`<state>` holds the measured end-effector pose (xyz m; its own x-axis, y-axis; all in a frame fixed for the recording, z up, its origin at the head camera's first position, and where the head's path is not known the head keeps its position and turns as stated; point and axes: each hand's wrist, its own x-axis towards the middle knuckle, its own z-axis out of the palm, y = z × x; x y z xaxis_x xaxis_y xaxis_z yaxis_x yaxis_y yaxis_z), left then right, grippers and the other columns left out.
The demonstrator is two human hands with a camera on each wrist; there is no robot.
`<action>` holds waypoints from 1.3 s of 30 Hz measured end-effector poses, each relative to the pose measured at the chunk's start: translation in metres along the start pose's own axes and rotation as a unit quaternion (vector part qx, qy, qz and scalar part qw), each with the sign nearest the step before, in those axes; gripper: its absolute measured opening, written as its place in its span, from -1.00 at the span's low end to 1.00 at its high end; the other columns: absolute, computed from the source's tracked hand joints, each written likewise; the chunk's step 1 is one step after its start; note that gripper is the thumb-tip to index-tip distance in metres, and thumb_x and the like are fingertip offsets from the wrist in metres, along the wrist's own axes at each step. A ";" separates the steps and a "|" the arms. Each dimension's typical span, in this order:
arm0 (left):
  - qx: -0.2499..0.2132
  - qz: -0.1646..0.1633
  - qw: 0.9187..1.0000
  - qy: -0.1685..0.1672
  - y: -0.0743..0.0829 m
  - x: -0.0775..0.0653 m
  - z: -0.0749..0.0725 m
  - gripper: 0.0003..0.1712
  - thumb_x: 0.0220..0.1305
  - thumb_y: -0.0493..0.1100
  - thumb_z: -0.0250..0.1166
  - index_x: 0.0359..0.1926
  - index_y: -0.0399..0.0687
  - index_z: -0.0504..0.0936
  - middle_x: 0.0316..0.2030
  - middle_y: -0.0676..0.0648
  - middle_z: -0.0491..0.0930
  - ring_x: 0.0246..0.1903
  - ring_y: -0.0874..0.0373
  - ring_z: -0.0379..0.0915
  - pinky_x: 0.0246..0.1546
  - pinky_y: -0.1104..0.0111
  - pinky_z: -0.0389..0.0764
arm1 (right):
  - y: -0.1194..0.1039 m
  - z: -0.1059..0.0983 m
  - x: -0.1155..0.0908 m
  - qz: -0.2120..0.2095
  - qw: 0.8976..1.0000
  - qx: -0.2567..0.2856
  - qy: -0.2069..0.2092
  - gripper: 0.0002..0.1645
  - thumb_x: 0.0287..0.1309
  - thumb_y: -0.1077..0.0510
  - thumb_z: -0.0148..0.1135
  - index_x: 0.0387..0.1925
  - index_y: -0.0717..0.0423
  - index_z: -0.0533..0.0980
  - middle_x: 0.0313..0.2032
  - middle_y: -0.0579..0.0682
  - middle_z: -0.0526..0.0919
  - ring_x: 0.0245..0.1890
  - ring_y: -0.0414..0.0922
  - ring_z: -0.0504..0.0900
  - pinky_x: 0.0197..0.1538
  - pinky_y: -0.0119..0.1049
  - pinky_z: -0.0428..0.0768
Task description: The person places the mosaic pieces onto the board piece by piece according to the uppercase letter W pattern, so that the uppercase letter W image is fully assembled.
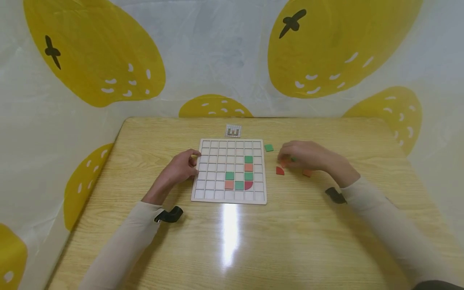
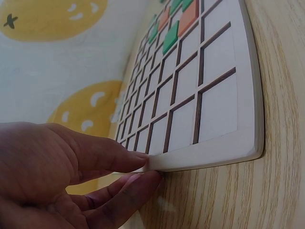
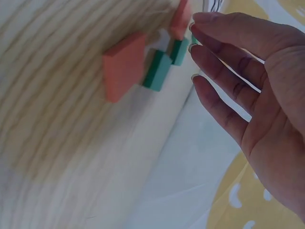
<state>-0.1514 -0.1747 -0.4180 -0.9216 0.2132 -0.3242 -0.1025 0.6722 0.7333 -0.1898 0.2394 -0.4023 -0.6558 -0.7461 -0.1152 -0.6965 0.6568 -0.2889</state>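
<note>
A white grid board (image 1: 221, 197) lies flat on the table, with several green and orange square tiles and one red quarter-round tile (image 1: 248, 185) set in its cells. My left hand (image 1: 178, 167) holds the board's left edge; the left wrist view shows the thumb (image 2: 136, 161) at the rim and curled fingers (image 2: 138, 193) against its side. To the right of the board, my right hand (image 1: 303, 155) hovers over loose tiles with relaxed, slightly bent fingers. Nothing shows between them. Near it are an orange tile (image 3: 125, 67) and a green tile (image 3: 157, 71).
A small pattern card (image 1: 233, 131) lies just beyond the board. One green tile (image 1: 268, 148) sits off the board's right edge, and a loose red quarter-round tile (image 1: 280, 170) lies nearer. The wooden table (image 1: 290, 241) meets a lemon-printed sheet (image 1: 217, 52) at the back.
</note>
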 end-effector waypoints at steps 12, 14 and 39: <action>-0.006 -0.004 1.000 -0.003 0.001 0.001 0.000 -0.31 0.24 -0.50 0.29 0.38 -0.23 0.37 -0.16 -0.25 0.44 -0.31 0.01 0.41 -0.39 0.33 0.49 | 0.009 0.009 -0.007 -0.001 1.000 -0.017 0.012 -0.74 0.16 0.30 0.42 -0.17 -0.09 0.71 -0.22 -0.17 0.62 -0.24 -0.17 0.53 -0.19 -0.17 0.59; -0.007 -0.004 1.000 -0.003 0.001 0.001 0.000 -0.31 0.24 -0.50 0.29 0.38 -0.23 0.37 -0.16 -0.25 0.44 -0.32 0.01 0.40 -0.40 0.32 0.48 | 0.010 0.010 -0.007 0.004 1.000 -0.023 0.011 -0.75 0.16 0.29 0.42 -0.18 -0.12 0.71 -0.24 -0.17 0.61 -0.26 -0.20 0.51 -0.24 -0.20 0.56; 0.009 0.000 1.000 -0.003 -0.001 0.001 -0.001 -0.31 0.23 -0.48 0.29 0.38 -0.24 0.37 -0.14 -0.28 0.48 -0.32 0.01 0.41 -0.44 0.33 0.45 | 0.006 0.008 -0.004 0.027 0.999 -0.032 0.009 -0.87 0.10 0.14 0.50 -0.32 -0.10 0.67 -0.33 -0.19 0.60 -0.32 -0.20 0.55 -0.31 -0.22 0.54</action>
<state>-0.1524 -0.1763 -0.4182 -0.9196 0.2166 -0.3277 -0.0959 0.6852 0.7220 -0.1891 0.2456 -0.4116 -0.6975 -0.7078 -0.1119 -0.6768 0.7020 -0.2219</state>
